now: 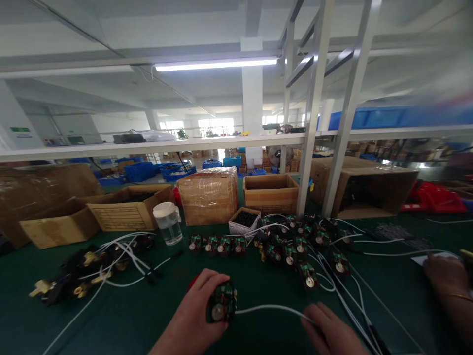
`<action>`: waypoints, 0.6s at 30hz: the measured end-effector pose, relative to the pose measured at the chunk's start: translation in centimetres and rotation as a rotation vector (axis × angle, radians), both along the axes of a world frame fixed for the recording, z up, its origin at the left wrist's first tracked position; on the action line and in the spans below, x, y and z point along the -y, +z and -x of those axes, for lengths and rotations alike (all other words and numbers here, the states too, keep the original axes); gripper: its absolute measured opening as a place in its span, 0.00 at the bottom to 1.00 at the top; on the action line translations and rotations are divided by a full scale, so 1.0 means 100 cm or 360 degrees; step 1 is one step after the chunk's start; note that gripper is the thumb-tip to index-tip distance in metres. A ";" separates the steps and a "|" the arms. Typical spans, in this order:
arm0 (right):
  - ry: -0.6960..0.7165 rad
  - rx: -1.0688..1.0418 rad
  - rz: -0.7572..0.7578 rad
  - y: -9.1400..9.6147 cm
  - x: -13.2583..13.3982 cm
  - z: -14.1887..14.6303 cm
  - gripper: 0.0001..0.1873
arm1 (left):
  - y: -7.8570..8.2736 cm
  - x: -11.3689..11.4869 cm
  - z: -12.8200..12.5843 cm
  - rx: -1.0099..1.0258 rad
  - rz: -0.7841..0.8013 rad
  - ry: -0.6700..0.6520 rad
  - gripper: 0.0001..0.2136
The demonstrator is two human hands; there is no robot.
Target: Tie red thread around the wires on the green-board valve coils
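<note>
The left hand [195, 315] is wrapping around a small black gadget [223, 301], fingers curling over its top edge and thumb bracing below, with the green circuit board facing out. Whether the gadget is resting on the green table [258, 340] or being held just above it, I'm not able to tell! A white cable [268, 306] is leaving it at three o'clock and running to the right hand [332, 333], at about four o'clock, whose fingertips are pinching it.

We're watching, it seems, a handling step: one hand steadying the body, the other controlling the cable. The next move is probably calling for a firm left grip and a light right one, so the cable isn't tugging on the board.

Moving outward from the gadget, a short row of similar gadgets [222, 245] is standing at twelve o'clock. A bigger cluster [290, 255] is spreading at two, its cables tangling. Around half past nine, a heap of brass fittings [90, 259] and black parts is lying under more cables. A clear jug [170, 229] is standing at eleven. Far out at three o'clock, another person's hand [445, 271] is reaching in beside some white paper [418, 259].
</note>
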State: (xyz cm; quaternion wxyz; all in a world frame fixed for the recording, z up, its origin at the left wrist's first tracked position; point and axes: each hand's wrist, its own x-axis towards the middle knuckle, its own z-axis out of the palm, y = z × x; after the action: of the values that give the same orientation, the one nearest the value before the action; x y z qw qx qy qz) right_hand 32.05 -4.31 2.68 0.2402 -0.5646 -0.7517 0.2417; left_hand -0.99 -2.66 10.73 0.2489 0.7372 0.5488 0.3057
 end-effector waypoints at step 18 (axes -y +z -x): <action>-0.0522 0.0839 -0.0773 -0.052 -0.051 0.073 0.16 | -0.095 -0.035 -0.039 -0.0015 -0.0120 0.0073 0.40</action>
State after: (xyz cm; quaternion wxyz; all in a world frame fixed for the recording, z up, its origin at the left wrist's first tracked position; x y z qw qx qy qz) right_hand 24.79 0.80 -2.57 0.2010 -0.6467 -0.7227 -0.1380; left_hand 2.92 0.80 1.21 0.2113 0.7347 0.5548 0.3283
